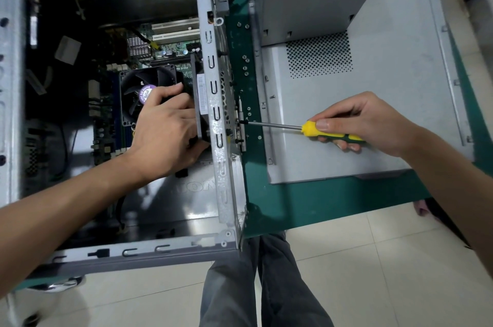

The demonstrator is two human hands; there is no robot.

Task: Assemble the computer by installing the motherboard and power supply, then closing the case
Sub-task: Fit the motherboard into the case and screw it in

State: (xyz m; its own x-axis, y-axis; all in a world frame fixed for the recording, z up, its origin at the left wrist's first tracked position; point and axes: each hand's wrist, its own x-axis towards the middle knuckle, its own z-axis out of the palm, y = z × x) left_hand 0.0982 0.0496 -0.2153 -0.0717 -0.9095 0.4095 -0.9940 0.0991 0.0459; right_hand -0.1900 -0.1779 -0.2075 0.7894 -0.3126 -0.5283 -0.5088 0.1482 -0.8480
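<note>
Yellow screwdriver (330, 134) between hands, tip at case (222, 124).

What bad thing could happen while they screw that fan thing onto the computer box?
1. The screwdriver tip meets a small black screw on the case's rear wall. If it slips, it could likely scratch the metal or drop the screw.
2. The left hand holds the black fan inside the case. If that grip loosens, the fan might shift off its holes.
3. The left hand sits right above the motherboard, so it could bump parts.
</note>
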